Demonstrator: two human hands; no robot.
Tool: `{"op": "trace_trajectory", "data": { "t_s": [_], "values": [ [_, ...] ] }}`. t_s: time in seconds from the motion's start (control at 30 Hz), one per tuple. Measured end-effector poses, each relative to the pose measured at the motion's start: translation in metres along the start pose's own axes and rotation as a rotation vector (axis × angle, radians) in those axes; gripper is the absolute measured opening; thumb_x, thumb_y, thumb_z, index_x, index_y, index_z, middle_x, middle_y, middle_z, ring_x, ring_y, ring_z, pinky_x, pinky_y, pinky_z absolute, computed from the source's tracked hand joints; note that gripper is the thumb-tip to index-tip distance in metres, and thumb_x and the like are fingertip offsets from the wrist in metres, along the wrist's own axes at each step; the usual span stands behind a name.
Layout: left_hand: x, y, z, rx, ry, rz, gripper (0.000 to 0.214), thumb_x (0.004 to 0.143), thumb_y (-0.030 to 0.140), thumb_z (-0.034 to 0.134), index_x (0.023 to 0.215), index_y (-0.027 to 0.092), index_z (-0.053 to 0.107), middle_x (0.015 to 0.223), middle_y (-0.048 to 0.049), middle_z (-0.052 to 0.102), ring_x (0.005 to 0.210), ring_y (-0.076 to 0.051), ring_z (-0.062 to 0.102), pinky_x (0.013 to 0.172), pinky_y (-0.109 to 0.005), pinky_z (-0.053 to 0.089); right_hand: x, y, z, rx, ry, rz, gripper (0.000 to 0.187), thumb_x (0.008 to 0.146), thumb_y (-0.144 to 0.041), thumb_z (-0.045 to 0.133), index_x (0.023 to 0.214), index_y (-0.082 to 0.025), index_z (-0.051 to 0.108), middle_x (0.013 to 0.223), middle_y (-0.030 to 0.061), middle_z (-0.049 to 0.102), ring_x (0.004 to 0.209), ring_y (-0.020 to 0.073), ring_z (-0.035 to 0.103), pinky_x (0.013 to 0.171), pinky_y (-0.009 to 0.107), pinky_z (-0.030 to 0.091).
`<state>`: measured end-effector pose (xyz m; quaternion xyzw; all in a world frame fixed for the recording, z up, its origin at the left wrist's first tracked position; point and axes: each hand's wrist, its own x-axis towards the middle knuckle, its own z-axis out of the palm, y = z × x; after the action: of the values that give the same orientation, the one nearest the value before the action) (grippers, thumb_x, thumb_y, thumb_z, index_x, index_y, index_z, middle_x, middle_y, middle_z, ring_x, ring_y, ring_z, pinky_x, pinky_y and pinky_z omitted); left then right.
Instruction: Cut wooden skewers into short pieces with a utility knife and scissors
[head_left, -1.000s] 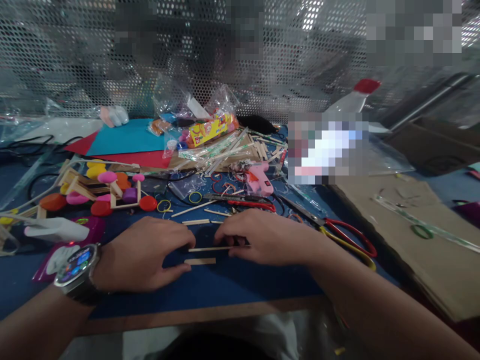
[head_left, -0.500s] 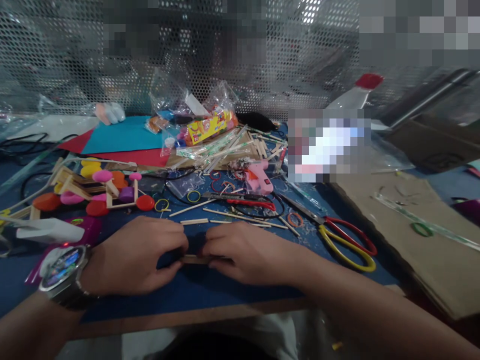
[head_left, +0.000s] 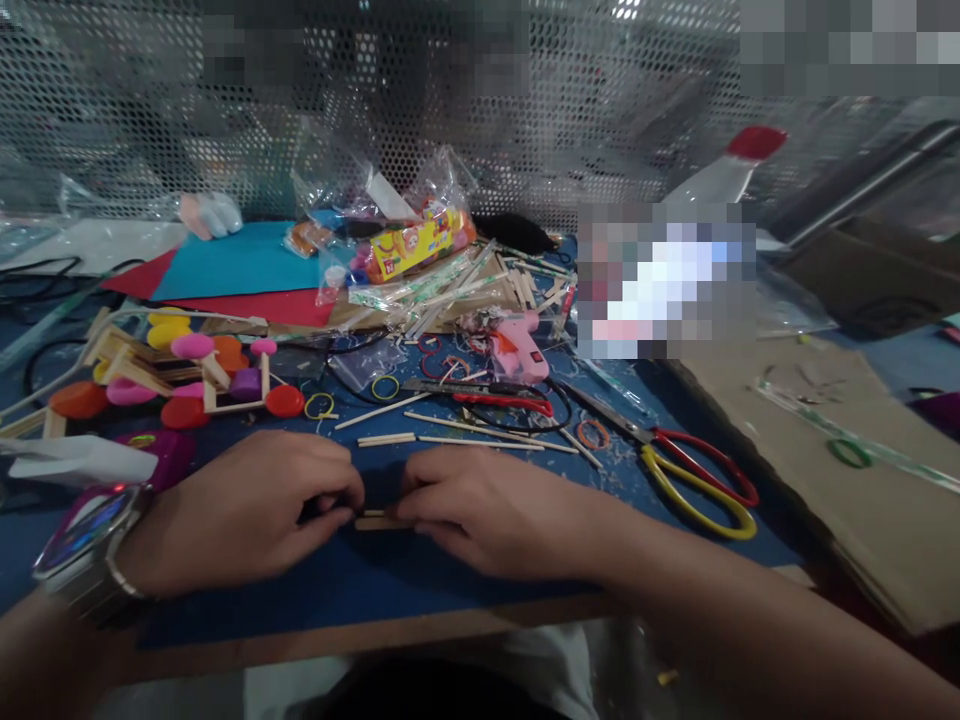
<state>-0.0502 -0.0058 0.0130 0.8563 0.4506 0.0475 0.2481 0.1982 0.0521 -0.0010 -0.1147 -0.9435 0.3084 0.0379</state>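
Observation:
Both my hands rest on a blue mat [head_left: 420, 585] near the table's front edge. My left hand [head_left: 247, 515], a watch [head_left: 79, 535] on its wrist, has its fingers curled and pinches the left end of a short flat wooden stick [head_left: 373, 521]. My right hand [head_left: 480, 510] is closed over the stick's right end, and its fingers hide most of the stick. A thinner stick seen earlier between the hands is out of sight.
Behind the hands lie loose thin sticks [head_left: 465, 432], scissors with red and yellow handles [head_left: 694, 480], a pink glue gun [head_left: 517, 352] and coloured rubber bands. A stick model with coloured caps [head_left: 187, 375] stands left. Cardboard [head_left: 810, 460] lies right, a perforated screen behind.
My hands have drawn closer together and nearer to me. The thin stick my right hand held has been brought down onto the short flat stick, and both hands now close on it.

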Motion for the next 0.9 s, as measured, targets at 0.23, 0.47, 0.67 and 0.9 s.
{"op": "trace_trajectory", "data": {
  "t_s": [0.23,0.47,0.67,0.9],
  "values": [
    [-0.0013,0.0014,-0.0006,-0.017,0.017,0.014,0.017,0.090,0.018,0.059,0.094,0.027,0.073,0.082,0.0031,0.071,0.073,-0.014,0.066,0.064,-0.027,0.042,0.0006,-0.0008,-0.0027,0.030,-0.024,0.011,0.025,0.097,-0.008,0.055,0.110,-0.012,0.076,0.106,0.0110,0.070,0.094,0.0198,0.065,0.086,0.033,0.053],
    [-0.0012,0.0049,-0.0009,-0.021,0.017,0.014,0.019,0.087,0.019,0.061,0.099,0.027,0.074,0.087,0.0018,0.074,0.076,-0.015,0.068,0.067,-0.027,0.046,0.0005,0.0000,0.0011,0.023,-0.004,0.002,0.025,0.096,-0.007,0.056,0.108,-0.012,0.077,0.105,0.0108,0.070,0.091,0.0194,0.065,0.083,0.031,0.052],
    [0.0011,0.0036,-0.0003,-0.057,0.000,0.000,0.018,0.090,0.018,0.060,0.091,0.027,0.076,0.080,0.0029,0.073,0.073,-0.014,0.067,0.064,-0.026,0.044,0.0020,0.0008,0.0005,0.042,-0.001,-0.028,0.027,0.095,-0.005,0.055,0.109,-0.012,0.077,0.105,0.0109,0.070,0.094,0.0196,0.065,0.088,0.031,0.052],
    [0.0016,0.0006,0.0012,-0.086,-0.008,-0.017,0.017,0.087,0.016,0.063,0.085,0.027,0.076,0.077,0.0040,0.072,0.072,-0.013,0.066,0.064,-0.025,0.043,0.0026,0.0005,0.0028,0.051,0.007,-0.036,0.033,0.093,-0.003,0.055,0.116,-0.014,0.076,0.108,0.0109,0.070,0.096,0.0200,0.065,0.089,0.033,0.053]
  ]
}}
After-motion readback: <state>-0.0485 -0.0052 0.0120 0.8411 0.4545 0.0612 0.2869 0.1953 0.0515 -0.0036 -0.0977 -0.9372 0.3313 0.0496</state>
